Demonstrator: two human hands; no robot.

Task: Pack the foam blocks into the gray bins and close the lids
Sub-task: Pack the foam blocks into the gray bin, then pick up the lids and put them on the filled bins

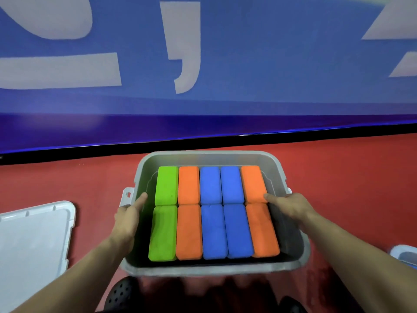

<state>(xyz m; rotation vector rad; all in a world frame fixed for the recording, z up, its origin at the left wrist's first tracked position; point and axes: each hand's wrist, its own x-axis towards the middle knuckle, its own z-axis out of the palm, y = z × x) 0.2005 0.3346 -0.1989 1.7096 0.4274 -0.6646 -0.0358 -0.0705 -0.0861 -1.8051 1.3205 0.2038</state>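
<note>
An open gray bin [209, 158] sits in the middle of the view over a red floor. Several foam blocks fill it in two rows: green blocks [165, 186] at the left, then orange blocks [189, 231], blue blocks [222, 231] in the middle and orange ones again at the right. My left hand [128, 220] grips the bin's left wall, thumb inside and fingers outside. On the opposite wall my right hand [291, 206] holds on the same way, with a fingertip touching an orange block. The bin's near edge is blurred.
A white lid [33, 233] lies flat on the red floor [349, 177] to the left of the bin. Part of another pale container [405, 255] shows at the right edge. A blue wall with large white letters stands behind. My dark shoes [119, 292] are just below the bin.
</note>
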